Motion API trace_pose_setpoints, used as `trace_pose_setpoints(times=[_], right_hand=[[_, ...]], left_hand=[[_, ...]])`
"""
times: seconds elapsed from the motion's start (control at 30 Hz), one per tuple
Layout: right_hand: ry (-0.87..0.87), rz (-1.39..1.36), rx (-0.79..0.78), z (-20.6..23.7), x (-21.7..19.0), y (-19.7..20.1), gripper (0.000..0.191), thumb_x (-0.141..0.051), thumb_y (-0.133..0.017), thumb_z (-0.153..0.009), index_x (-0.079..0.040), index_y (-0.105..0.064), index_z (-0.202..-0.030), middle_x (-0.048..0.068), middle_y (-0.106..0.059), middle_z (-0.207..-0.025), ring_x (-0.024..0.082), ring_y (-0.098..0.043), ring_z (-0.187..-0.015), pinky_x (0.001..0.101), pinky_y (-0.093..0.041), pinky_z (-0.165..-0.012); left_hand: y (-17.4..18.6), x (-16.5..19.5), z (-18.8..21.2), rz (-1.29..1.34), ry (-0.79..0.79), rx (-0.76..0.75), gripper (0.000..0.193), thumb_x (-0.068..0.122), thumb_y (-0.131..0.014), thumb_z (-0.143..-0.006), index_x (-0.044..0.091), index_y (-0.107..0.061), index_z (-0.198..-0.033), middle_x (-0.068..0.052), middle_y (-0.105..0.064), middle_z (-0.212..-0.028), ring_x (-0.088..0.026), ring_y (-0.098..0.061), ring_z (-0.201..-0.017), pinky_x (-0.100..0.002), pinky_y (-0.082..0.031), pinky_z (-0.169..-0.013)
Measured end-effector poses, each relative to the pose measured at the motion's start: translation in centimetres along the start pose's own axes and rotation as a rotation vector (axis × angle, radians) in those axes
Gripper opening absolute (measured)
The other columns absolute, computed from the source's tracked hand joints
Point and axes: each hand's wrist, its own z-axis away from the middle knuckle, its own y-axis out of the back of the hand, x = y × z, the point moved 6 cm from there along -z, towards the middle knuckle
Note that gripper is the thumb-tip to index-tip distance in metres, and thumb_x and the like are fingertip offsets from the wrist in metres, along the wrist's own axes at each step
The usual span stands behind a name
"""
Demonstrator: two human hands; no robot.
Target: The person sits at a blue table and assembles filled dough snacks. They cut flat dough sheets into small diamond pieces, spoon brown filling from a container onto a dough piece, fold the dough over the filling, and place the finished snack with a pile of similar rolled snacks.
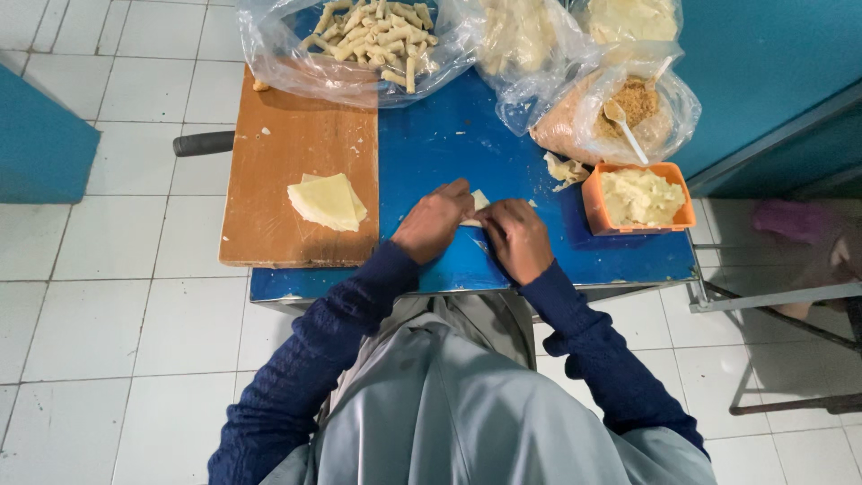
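My left hand [433, 222] and my right hand [515, 235] rest together on the blue table [449, 144], both pressing on a small pale dough wrapper [479, 199] that peeks out between the fingers. Most of the wrapper is hidden under my hands. A stack of folded pale wrappers [327, 200] lies on the wooden cutting board [287, 162] to the left of my left hand. An orange square tub [681, 193] of pale yellow filling sits to the right of my right hand.
A clear bag of finished rolls [375, 36] sits at the back of the table. A bag of brown crumbs [633, 108] holds a white spoon [624, 126]. More plastic bags [530, 45] lie beside it. A dark handle [203, 143] sticks out left. White tiled floor surrounds the table.
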Motion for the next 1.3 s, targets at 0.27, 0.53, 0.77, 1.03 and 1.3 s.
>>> trace_pose_setpoints(times=[0.27, 0.53, 0.77, 1.03, 1.3], right_hand=[[0.051, 0.003, -0.008, -0.4, -0.8, 0.4, 0.012, -0.010, -0.078, -0.087, -0.005, -0.072, -0.096, 0.010, -0.069, -0.094, 0.033, -0.064, -0.091, 0.0431, -0.051, -0.078], [0.127, 0.044, 0.039, -0.4, -0.2, -0.1, 0.011, -0.009, -0.077, -0.088, -0.005, -0.071, -0.095, 0.009, -0.068, -0.093, 0.032, -0.062, -0.090, 0.0431, -0.050, -0.078], [0.139, 0.276, 0.058, 1.6, -1.0, -0.5, 0.027, -0.004, -0.064, -0.089, -0.002, -0.070, -0.115, 0.011, -0.063, -0.109, 0.032, -0.057, -0.102, 0.0427, -0.050, -0.089], [0.080, 0.553, 0.022, 1.8, -2.6, -0.4, 0.033, -0.012, -0.064, -0.091, -0.015, -0.073, -0.122, 0.004, -0.062, -0.121, 0.026, -0.053, -0.111, 0.0421, -0.043, -0.085], [0.095, 0.580, -0.018, -0.2, -0.3, -1.7, 0.047, -0.009, -0.063, -0.090, -0.020, -0.066, -0.136, 0.004, -0.057, -0.137, 0.029, -0.052, -0.112, 0.0420, -0.043, -0.087]], left_hand=[[0.5, 0.0, 0.1, 0.135, -0.008, 0.004, 0.006, 0.004, -0.066, -0.089, 0.002, -0.060, -0.091, -0.017, -0.057, -0.104, -0.041, -0.059, -0.100, -0.048, -0.049, -0.083], [0.0, -1.0, -0.5, 0.122, 0.084, -0.023, 0.007, 0.003, -0.064, -0.088, 0.002, -0.059, -0.092, -0.015, -0.059, -0.102, -0.040, -0.062, -0.094, -0.048, -0.049, -0.076], [0.4, 0.0, -0.5, 0.003, -0.011, 0.074, 0.004, 0.001, -0.059, -0.086, 0.000, -0.055, -0.086, -0.018, -0.056, -0.104, -0.039, -0.059, -0.102, -0.049, -0.049, -0.083], [1.3, 2.9, 2.1, -0.100, 0.053, 0.165, 0.024, -0.001, -0.055, -0.089, 0.000, -0.058, -0.113, -0.020, -0.053, -0.116, -0.040, -0.057, -0.108, -0.048, -0.051, -0.085], [0.5, 3.8, 3.9, -0.215, 0.023, 0.150, 0.036, -0.001, -0.055, -0.086, -0.002, -0.060, -0.122, -0.019, -0.053, -0.136, -0.036, -0.055, -0.120, -0.043, -0.054, -0.095]])
